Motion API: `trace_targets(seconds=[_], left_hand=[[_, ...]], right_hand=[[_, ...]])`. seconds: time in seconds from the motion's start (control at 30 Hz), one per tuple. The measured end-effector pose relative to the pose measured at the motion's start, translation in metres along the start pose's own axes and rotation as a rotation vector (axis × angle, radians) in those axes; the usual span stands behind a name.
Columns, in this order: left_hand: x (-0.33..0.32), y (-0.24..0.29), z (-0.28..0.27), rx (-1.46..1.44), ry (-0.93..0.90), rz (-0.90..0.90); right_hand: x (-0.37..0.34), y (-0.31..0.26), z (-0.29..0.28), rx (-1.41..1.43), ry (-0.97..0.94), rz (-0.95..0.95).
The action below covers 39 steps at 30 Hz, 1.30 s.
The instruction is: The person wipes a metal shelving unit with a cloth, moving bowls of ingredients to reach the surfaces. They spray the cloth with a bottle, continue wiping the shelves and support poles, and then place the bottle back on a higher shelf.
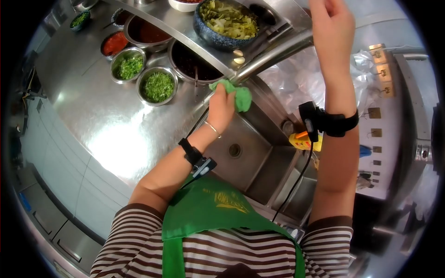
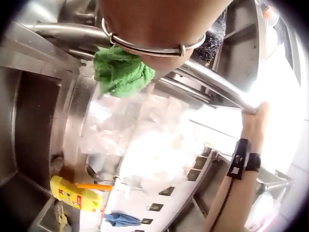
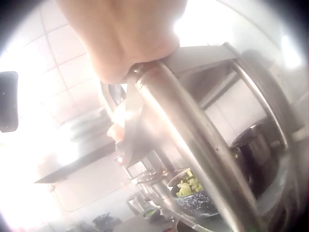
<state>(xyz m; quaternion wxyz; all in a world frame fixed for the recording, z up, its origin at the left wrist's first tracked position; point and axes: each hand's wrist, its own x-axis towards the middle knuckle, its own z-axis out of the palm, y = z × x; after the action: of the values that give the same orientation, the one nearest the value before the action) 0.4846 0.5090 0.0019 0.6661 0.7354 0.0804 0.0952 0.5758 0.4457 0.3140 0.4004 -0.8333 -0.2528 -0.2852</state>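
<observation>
My left hand grips a crumpled green cloth at the counter's edge, close to the foot of a steel shelf post. In the left wrist view the green cloth hangs below the bangle, against the steel tube, and the fingers are hidden. My right hand is raised at the upper end of that post. In the right wrist view this hand lies over the top of the steel post, and its fingertips show past the shelf's edge.
A sink lies below the left hand, with a yellow bottle beside it. Bowls of chopped greens, red sauce and dark liquid crowd the counter. A speckled bowl of pickled vegetables stands on the shelf near garlic cloves.
</observation>
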Motion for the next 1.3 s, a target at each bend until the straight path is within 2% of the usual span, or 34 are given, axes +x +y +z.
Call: trace_targets(seconds=[0.07, 0.17, 0.27, 0.37, 0.47, 0.53, 0.57, 0.6, 0.67, 0.73, 0.87, 0.97, 1.0, 1.07, 1.13, 1.2, 1.3], left_hand=[[0.005, 0.011, -0.002, -0.032, -0.010, 0.053], [0.011, -0.048, 0.004, 0.090, -0.017, 0.053], [0.004, -0.040, 0.005, 0.115, 0.015, 0.037], [0.001, 0.038, -0.008, -0.146, 0.014, 0.162], [0.005, 0.034, -0.007, -0.105, 0.019, 0.165], [0.007, -0.002, -0.002, -0.062, 0.063, 0.168], [0.009, -0.020, -0.004, -0.063, 0.000, 0.070], [0.012, -0.014, -0.011, -0.064, -0.060, -0.027], [0.013, 0.002, -0.006, -0.098, -0.045, 0.021], [0.010, 0.054, -0.015, -0.094, -0.053, 0.254], [0.014, 0.031, -0.011, 0.029, -0.027, 0.284], [0.014, -0.010, -0.017, 0.118, -0.083, 0.237], [0.016, 0.002, -0.020, 0.119, -0.075, 0.251], [-0.003, 0.043, -0.032, 0.156, 0.120, 0.507], [0.000, 0.061, -0.036, 0.183, 0.106, 0.515], [0.011, 0.065, -0.033, 0.210, 0.131, 0.672], [0.015, 0.070, -0.031, 0.220, 0.150, 0.663]], right_hand=[[-0.002, -0.002, -0.003, 0.010, -0.001, 0.018], [0.000, -0.001, -0.003, -0.133, 0.004, -0.020], [-0.003, 0.003, -0.003, -0.019, 0.001, -0.007], [-0.001, 0.003, -0.004, -0.022, -0.008, -0.023], [0.001, 0.001, -0.004, -0.046, -0.014, -0.048], [-0.001, 0.000, -0.004, -0.091, -0.003, -0.035], [-0.002, 0.000, -0.005, -0.092, 0.000, -0.037], [-0.002, 0.000, -0.005, -0.130, 0.010, -0.048], [0.001, 0.000, -0.002, -0.166, 0.019, -0.061], [-0.001, -0.002, -0.003, -0.116, 0.015, -0.024], [0.002, 0.007, -0.001, -0.089, 0.028, -0.039], [0.001, 0.008, -0.003, -0.034, 0.016, -0.051], [0.002, 0.005, -0.003, -0.053, 0.007, -0.062], [-0.002, 0.003, -0.004, -0.078, 0.002, -0.049], [0.000, 0.005, -0.004, -0.021, -0.014, -0.045], [-0.001, 0.006, -0.003, -0.018, -0.009, -0.037], [0.001, 0.003, -0.003, -0.033, -0.001, -0.036]])
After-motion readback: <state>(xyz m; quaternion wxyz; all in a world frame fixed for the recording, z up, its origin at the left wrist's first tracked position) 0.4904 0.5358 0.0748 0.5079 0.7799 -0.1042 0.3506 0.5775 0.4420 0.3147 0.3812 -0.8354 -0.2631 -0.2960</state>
